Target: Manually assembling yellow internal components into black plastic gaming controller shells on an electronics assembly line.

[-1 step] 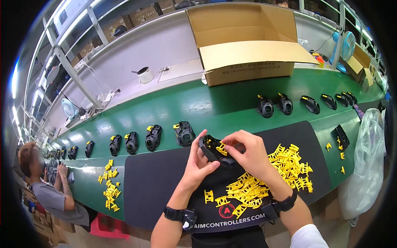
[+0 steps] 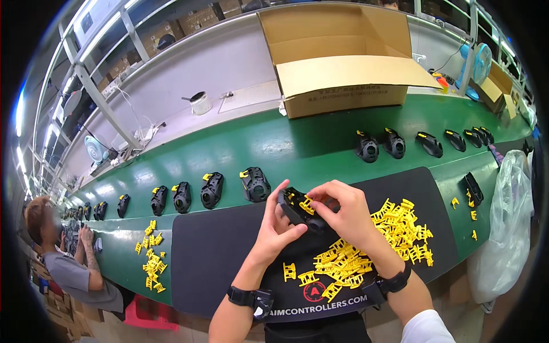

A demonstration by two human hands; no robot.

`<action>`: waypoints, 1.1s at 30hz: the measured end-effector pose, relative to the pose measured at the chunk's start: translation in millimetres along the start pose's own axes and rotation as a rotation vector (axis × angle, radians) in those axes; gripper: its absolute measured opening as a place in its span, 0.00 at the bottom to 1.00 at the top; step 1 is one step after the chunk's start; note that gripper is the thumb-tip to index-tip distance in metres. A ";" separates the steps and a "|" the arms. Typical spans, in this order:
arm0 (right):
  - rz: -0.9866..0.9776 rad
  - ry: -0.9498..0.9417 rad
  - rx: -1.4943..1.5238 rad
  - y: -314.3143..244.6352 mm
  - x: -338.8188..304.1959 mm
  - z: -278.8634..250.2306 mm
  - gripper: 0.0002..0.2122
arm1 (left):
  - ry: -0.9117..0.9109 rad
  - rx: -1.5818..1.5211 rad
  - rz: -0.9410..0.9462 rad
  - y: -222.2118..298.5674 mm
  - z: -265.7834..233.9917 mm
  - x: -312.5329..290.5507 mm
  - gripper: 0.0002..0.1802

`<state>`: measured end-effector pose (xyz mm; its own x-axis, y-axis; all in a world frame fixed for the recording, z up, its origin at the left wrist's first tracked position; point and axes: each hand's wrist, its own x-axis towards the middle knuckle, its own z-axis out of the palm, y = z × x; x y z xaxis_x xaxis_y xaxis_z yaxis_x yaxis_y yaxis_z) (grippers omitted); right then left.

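A black plastic mouse shell (image 2: 293, 212) is tilted above the dark mat, its hollow side up. My left hand (image 2: 273, 231) is closed around its left and near sides, with the thumb along the near edge. From the right, my right hand (image 2: 346, 210) pinches a small yellow plastic clip (image 2: 307, 206) against the inside of the shell. How far the clip is seated cannot be made out, as my fingers cover part of it. Close by my right wrist, a heap of similar yellow clips (image 2: 394, 226) spreads over the mat.
Black shells with yellow parts (image 2: 211, 191) stand in a row across the green bench (image 2: 240, 137). A large open carton (image 2: 343, 103) stands behind. Loose clips (image 2: 154, 266) lie left of the mat (image 2: 206, 251). A plastic bag (image 2: 500, 234) hangs at right; a co-worker (image 2: 80, 263) sits at left.
The mouse shell and my left hand have shifted very slightly to the right. My right hand stays at the yellow clip.
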<state>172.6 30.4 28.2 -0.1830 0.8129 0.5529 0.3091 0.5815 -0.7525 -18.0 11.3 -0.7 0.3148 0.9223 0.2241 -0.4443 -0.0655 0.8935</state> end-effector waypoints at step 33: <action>0.415 -0.404 0.465 1.9 -2.3 2.1 0.05 | -0.116 -0.405 -0.338 -5.7 -9.3 -6.5 0.40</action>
<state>171.6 29.7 24.7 -0.4938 0.8656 0.0828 0.0174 0.1051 -0.9943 -25.3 9.3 -10.9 0.5765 0.8170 0.0121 -0.5827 0.4007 0.7070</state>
